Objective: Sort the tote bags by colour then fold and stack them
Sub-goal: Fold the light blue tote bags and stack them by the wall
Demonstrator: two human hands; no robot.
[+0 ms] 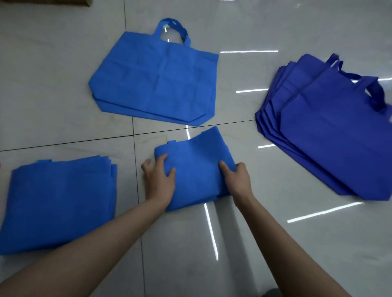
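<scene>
A light blue tote bag, folded into a small rectangle [195,163], lies on the floor in front of me. My left hand [158,180] grips its left edge with the thumb on top. My right hand [236,177] grips its right edge the same way. A stack of folded light blue bags [61,201] sits at the left. Further back lie flat, unfolded light blue bags [157,80] with a handle at the top. At the right a fanned pile of several dark blue bags [331,135] lies unfolded with handles showing.
The floor is glossy pale marble tile [63,84] with dark grout lines and bright light reflections. A dark object edge [87,2] shows at the top left corner. Bare tile lies between the piles and near my arms.
</scene>
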